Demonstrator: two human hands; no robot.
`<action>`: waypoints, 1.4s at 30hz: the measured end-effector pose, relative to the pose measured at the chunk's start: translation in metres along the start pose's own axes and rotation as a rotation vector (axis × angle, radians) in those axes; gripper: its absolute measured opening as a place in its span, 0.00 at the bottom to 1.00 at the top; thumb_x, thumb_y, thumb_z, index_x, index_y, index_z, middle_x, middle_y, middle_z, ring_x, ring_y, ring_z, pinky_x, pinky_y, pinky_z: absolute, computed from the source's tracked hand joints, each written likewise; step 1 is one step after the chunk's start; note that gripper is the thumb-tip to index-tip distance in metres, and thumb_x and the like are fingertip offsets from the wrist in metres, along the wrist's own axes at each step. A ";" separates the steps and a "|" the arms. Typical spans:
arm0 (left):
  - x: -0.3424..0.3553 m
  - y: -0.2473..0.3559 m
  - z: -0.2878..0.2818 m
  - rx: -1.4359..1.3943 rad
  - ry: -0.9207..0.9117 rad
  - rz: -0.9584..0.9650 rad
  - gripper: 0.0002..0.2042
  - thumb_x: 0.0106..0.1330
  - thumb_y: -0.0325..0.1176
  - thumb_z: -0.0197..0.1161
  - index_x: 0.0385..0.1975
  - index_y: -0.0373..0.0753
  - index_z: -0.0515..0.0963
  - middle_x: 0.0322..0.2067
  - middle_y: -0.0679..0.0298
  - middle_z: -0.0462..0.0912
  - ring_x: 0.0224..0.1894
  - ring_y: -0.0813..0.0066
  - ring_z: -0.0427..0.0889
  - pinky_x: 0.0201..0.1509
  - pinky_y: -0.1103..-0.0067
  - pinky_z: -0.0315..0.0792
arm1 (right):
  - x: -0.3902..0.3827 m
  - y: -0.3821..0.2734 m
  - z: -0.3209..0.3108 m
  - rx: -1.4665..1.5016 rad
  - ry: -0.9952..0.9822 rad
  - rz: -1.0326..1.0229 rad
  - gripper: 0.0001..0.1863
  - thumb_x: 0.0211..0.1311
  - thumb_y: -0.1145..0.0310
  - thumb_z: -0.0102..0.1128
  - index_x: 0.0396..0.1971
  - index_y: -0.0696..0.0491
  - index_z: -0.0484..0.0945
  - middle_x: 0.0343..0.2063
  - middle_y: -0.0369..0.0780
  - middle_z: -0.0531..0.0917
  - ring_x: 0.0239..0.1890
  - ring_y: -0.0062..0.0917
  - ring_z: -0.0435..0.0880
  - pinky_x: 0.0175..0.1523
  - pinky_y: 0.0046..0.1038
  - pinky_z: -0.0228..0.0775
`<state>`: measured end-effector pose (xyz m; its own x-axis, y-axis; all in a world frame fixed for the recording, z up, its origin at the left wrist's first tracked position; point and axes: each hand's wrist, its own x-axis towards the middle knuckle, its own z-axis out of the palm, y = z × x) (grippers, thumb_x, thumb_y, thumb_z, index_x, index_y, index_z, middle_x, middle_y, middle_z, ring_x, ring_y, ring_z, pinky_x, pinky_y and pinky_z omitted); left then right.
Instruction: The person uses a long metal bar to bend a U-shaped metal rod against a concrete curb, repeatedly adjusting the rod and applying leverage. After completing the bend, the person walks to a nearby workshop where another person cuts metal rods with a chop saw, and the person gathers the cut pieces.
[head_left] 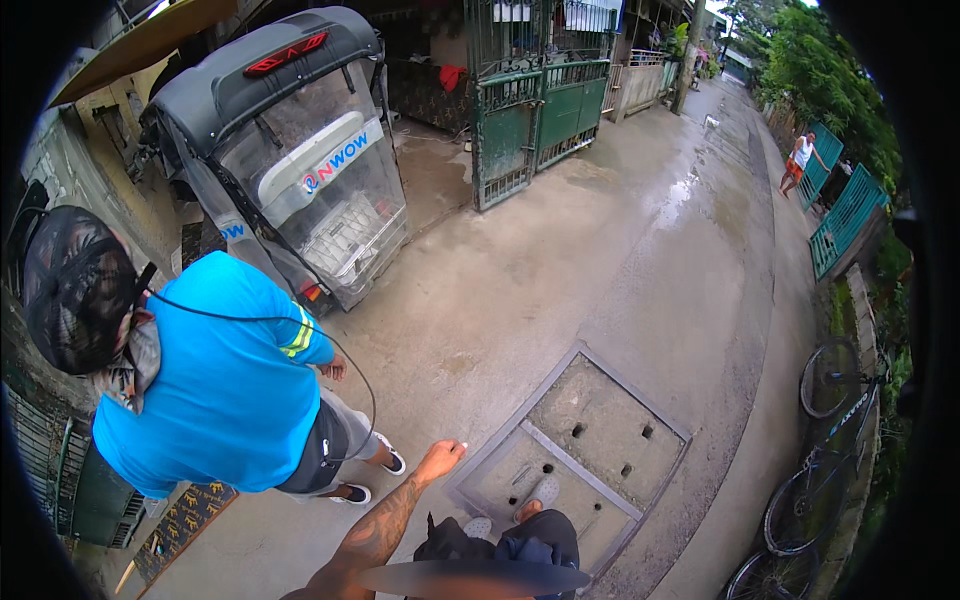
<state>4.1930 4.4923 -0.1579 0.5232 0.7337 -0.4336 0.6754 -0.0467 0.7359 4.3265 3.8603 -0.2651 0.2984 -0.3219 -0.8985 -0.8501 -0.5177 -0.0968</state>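
My left hand (439,461) reaches forward from the lower edge, its fingers pinched together. A tiny white thing (463,446) shows at the fingertips, too small to name. Below the hand is the concrete drain cover (590,408) with its metal frame and several holes. One of my grey perforated shoes (545,490) rests on that cover. No part of my right hand shows.
A person in a blue shirt (210,370) stands close on my left, beside a three-wheeled vehicle (320,180). Green metal gates (545,110) open onto the wet concrete lane (660,230). Bicycles (815,480) line the right edge; farther off, another person (800,158) stands by teal gates (845,220).
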 end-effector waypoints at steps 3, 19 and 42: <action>0.062 0.016 -0.005 -0.127 0.065 -0.029 0.20 0.71 0.47 0.53 0.38 0.34 0.83 0.35 0.48 0.85 0.41 0.47 0.83 0.49 0.62 0.74 | -0.043 -0.106 0.064 -0.063 -0.091 0.005 0.15 0.62 0.62 0.56 0.21 0.57 0.77 0.09 0.36 0.67 0.08 0.25 0.64 0.14 0.31 0.53; 0.173 -0.031 0.024 -0.277 0.494 -0.914 0.14 0.61 0.40 0.65 0.24 0.32 0.81 0.19 0.58 0.82 0.19 0.68 0.81 0.24 0.72 0.77 | -0.236 -1.058 0.346 -0.183 -0.225 -1.244 0.16 0.66 0.56 0.59 0.29 0.56 0.78 0.12 0.29 0.66 0.11 0.15 0.62 0.15 0.23 0.51; 0.829 0.127 -0.437 -0.031 0.818 -0.397 0.17 0.65 0.43 0.63 0.26 0.32 0.80 0.24 0.49 0.83 0.30 0.52 0.84 0.36 0.66 0.75 | -0.175 -1.308 0.756 -0.443 -0.143 -0.544 0.11 0.55 0.73 0.68 0.18 0.59 0.77 0.09 0.38 0.71 0.08 0.26 0.67 0.14 0.32 0.56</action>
<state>4.4858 5.3904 -0.1967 -0.2851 0.9445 -0.1629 0.7069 0.3220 0.6298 5.0579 5.1932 -0.3052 0.5442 0.1645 -0.8227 -0.3316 -0.8586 -0.3910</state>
